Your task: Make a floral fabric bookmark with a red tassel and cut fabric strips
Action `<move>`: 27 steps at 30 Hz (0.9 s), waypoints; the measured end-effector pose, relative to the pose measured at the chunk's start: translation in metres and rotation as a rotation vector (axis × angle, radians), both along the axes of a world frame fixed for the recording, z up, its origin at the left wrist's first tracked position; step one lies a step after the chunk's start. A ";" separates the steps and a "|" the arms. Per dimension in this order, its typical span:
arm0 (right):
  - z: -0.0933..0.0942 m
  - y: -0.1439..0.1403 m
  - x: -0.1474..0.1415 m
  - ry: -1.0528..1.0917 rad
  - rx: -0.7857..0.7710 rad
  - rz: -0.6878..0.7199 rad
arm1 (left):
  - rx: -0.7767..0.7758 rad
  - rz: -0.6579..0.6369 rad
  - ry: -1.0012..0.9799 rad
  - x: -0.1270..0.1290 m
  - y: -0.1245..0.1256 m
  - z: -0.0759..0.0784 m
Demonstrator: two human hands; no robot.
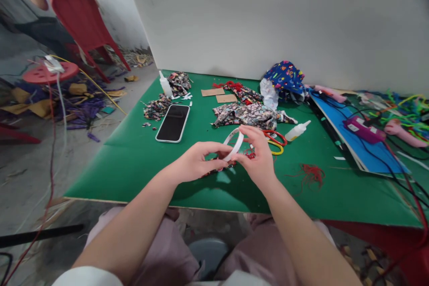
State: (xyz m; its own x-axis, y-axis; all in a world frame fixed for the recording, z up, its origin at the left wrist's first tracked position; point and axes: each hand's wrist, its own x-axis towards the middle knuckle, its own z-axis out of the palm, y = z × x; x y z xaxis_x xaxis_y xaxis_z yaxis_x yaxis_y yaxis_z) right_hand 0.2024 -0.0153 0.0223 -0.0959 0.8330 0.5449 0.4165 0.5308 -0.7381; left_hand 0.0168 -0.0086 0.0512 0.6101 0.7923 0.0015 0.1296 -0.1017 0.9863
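A thin white ring [237, 145], like a bangle or a loop of tape, is held up on edge just above the green table. My left hand [203, 158] grips its lower left side between thumb and fingers. At its top and right side, my right hand [256, 149] pinches it with fingertips and thumb. Under the ring lies a strip of dark floral fabric [214, 170], partly covered by my hands. Scissors with red and yellow handles [277, 144] rest just right of my right hand. Behind the ring is a crumpled piece of floral fabric [246, 115].
A phone [173, 123] lies left, near fabric scraps [157, 108] and a glue bottle [165, 85]. Another glue bottle [296, 131] and red threads [311, 175] are at right. Beyond sit a blue folder [351, 129], purple device [363, 129] and cables. A person sits on a red chair [78, 18].
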 end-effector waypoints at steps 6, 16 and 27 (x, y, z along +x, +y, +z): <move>-0.010 0.005 0.001 0.353 -0.259 0.188 | -0.197 0.109 -0.393 -0.005 0.005 -0.013; -0.002 -0.003 -0.006 0.590 -0.423 0.218 | -0.341 0.358 -0.500 0.007 0.019 -0.028; 0.002 -0.004 -0.010 0.762 -0.554 0.218 | -0.497 0.334 -0.505 0.015 0.017 -0.029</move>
State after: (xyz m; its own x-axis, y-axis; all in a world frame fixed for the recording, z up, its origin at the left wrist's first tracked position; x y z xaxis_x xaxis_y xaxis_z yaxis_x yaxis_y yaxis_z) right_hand 0.1928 -0.0195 0.0245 -0.0624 0.9963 0.0598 -0.3444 0.0348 -0.9382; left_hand 0.0313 0.0085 0.0221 0.3595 0.9141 -0.1875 -0.4011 0.3328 0.8534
